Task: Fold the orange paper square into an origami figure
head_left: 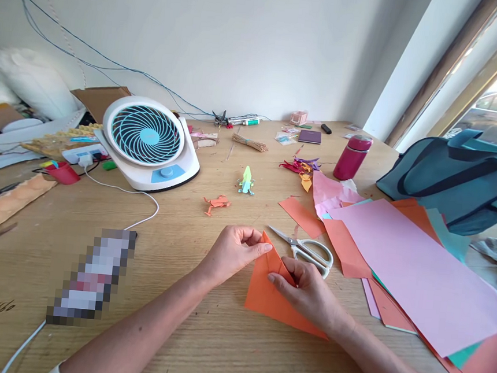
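An orange sheet of paper (265,289), partly folded with creases near its top, is held just above the wooden table. My left hand (234,252) pinches its pointed top corner between thumb and fingers. On the paper's upper right edge, my right hand (309,287) is closed, with its thumb on the front face. Scissors with white handles (312,253) lie just behind my right hand, blades pointing left. Farther back are an orange folded paper figure (217,204) and a green and blue one (246,182).
A white fan (166,173) stands at the back left, with a blurred device (92,277) on a white cable in front. Stacked coloured sheets (411,264) cover the right side, near a magenta bottle (352,158) and a teal bag (453,175).
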Demonstrator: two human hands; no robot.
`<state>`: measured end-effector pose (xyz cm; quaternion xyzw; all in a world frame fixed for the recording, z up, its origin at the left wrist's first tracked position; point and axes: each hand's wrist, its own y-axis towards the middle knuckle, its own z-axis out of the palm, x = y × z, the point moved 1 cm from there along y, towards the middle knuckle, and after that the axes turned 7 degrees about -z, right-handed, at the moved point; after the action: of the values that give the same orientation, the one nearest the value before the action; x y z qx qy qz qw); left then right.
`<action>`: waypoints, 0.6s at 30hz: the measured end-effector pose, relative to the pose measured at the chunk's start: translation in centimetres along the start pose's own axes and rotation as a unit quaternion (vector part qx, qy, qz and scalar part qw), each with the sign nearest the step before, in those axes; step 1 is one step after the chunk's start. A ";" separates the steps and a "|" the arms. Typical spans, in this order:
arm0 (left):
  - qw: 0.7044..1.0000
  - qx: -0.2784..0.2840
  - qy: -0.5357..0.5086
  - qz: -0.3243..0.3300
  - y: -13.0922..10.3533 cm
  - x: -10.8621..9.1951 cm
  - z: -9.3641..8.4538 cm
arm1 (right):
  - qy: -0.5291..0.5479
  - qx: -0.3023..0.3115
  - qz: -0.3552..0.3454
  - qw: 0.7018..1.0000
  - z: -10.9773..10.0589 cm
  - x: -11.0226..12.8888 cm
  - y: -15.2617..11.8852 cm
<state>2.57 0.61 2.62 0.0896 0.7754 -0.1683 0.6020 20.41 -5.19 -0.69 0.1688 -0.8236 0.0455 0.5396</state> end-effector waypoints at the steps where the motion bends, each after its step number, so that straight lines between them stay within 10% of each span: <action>1: 1.000 0.000 0.000 0.001 0.0 0.0 -0.1 | -0.001 0.000 0.001 1.000 0.0 0.0 0.0; 18: 0.999 -0.031 -0.009 0.022 0.1 -0.9 -0.9 | 0.003 0.015 0.000 1.000 0.1 0.1 0.0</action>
<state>2.05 1.11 3.62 0.0864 0.7726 -0.1312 0.6151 20.31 -5.26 -0.66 0.1767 -0.8212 0.0581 0.5395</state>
